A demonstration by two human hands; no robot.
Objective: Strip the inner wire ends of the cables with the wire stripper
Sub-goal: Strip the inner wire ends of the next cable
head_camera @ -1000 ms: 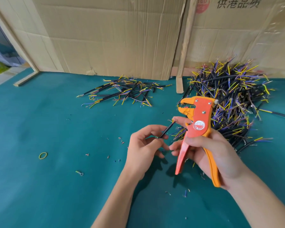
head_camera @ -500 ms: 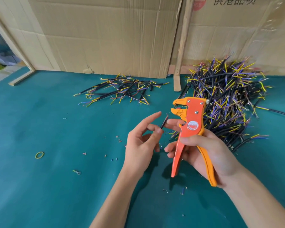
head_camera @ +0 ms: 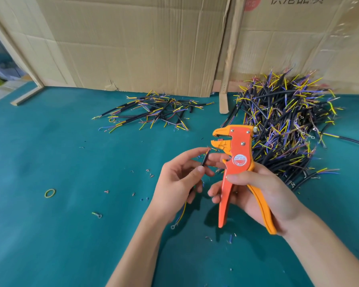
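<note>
My left hand pinches a short black cable between thumb and fingers, its upper wire ends pointing up and right toward the stripper's jaws. Yellow and blue wires with a ring terminal hang below that hand. My right hand grips the orange wire stripper by its handles, head up, jaws slightly apart just right of the cable's tip. My right forefinger reaches under the stripper toward the cable.
A big heap of black cables lies at the back right, a smaller pile at the back centre. Cardboard sheets stand along the back of the teal mat. A yellow rubber band, a loose terminal and insulation scraps dot the mat.
The cable has turned more upright in my left hand and come closer to the stripper's jaws. My left forefinger has stretched out. The stripper stays gripped in my right hand.
</note>
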